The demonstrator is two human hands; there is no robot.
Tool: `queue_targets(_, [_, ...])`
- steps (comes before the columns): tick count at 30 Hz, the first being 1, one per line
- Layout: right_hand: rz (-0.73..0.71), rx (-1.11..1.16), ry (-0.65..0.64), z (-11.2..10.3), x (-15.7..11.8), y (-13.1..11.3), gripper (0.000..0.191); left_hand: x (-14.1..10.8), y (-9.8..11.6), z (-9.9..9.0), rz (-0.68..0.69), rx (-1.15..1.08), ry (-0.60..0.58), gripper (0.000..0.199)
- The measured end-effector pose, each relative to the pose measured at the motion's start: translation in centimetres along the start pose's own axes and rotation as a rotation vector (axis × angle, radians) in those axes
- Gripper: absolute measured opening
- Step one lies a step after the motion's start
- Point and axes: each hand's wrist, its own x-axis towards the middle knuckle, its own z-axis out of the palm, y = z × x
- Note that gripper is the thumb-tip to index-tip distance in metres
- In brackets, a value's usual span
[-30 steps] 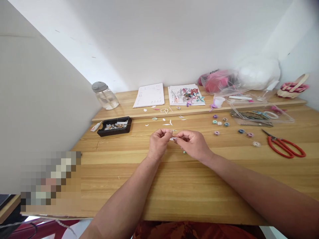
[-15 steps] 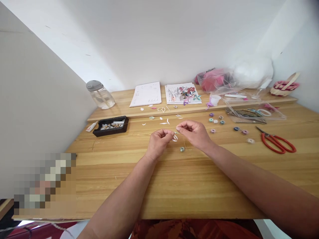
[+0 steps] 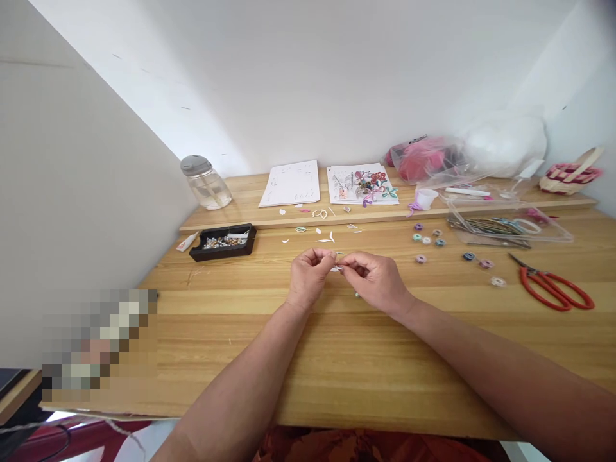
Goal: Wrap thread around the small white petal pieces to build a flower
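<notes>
Over the middle of the table, my left hand (image 3: pixel 308 274) pinches a small white petal-shaped piece (image 3: pixel 335 269) between thumb and forefinger. My right hand (image 3: pixel 378 277) is closed too, its fingertips meeting the right end of that piece. Whether a thread lies in the right fingers is too fine to make out. A small green bobbin (image 3: pixel 357 294) shows partly from behind the right hand. Beyond the fingers lie several loose pieces, among them a white branched piece (image 3: pixel 326 239) and a leaf-shaped one with a green edge (image 3: pixel 300 229).
At left stand a black bead tray (image 3: pixel 223 242), a glue tube (image 3: pixel 187 242) and a lidded bottle (image 3: pixel 206 183). Red-handled scissors (image 3: pixel 553 285), thread bobbins (image 3: pixel 439 242) and a clear plastic box (image 3: pixel 510 221) lie at right. Paper sheets (image 3: pixel 290 183) and a small basket (image 3: pixel 570 172) occupy the back ledge.
My right hand has come down and in, so its fingertips now meet the white piece by my left hand. It covers more of the green bobbin. The whole view has shifted slightly.
</notes>
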Motion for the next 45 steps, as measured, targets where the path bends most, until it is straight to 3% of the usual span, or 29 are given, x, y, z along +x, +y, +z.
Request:
queue_targets(4, [-0.159,-0.120,0.029,-1.1,0.3,-0.5,0.014,-0.2,0.1,0.0,0.019,0.067,-0.062,0.021])
queue_targets(7, [-0.142,-0.102,0.059,-1.8,0.8,-0.7,0.013,-0.3,0.1,0.0,0.002,0.109,-0.094,0.022])
queue_targets(13, [0.054,0.144,0.056,-2.0,2.1,0.9,0.017,-0.4,0.2,0.0,-0.047,0.084,-0.140,0.023])
queue_targets(17, [0.291,0.363,0.025,-0.8,2.0,1.6,0.026,-0.4,0.4,0.1,-0.058,0.046,-0.112,0.022])
queue_targets(20, [0.345,0.359,-0.033,0.1,1.3,1.0,0.026,-0.3,0.4,0.1,-0.044,0.006,-0.063,0.021])
queue_targets(26, [0.051,0.034,0.002,0.0,0.2,-0.3,0.014,-0.1,0.1,0.0,-0.004,0.001,-0.006,0.020])
queue_targets(30, [-0.170,-0.116,0.032,-0.9,0.3,-0.3,0.014,0.0,0.1,0.0,0.003,0.045,-0.061,0.020])
queue_targets(33, [-0.221,-0.149,0.028,-1.7,0.7,-0.5,0.013,-0.1,0.0,0.0,-0.010,0.072,-0.091,0.021])
queue_targets(40, [0.015,0.090,0.052,-2.2,1.9,0.6,0.019,-0.3,0.1,-0.1,-0.071,0.076,-0.159,0.025])
queue_targets(45, [0.321,0.378,-0.004,-0.8,1.8,1.5,0.030,-0.3,0.4,0.0,-0.078,0.041,-0.123,0.024])
